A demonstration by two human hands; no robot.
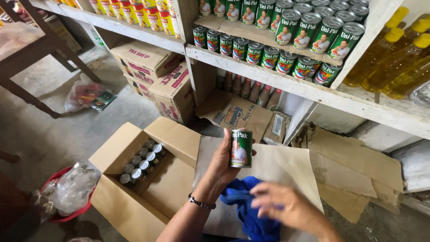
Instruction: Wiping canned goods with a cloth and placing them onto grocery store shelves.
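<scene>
Left hand (220,163) grips green can (241,148) upright, frame centre; right hand (286,207), blurred, loosely open on blue cloth (244,201) lower right, just below can.

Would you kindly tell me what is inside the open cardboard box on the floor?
The open brown cardboard box holds silver-topped tin cans in two rows along its left wall; anything beneath them is hidden.

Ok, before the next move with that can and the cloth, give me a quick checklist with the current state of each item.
1. Left hand grips the green can upright: ok.
2. Right hand on the blue cloth: ok, though blurred.
3. Can surface clean: cannot tell.
4. Open carton holds more cans: ok.
5. Shelf has free room for another can: cannot tell.
</scene>
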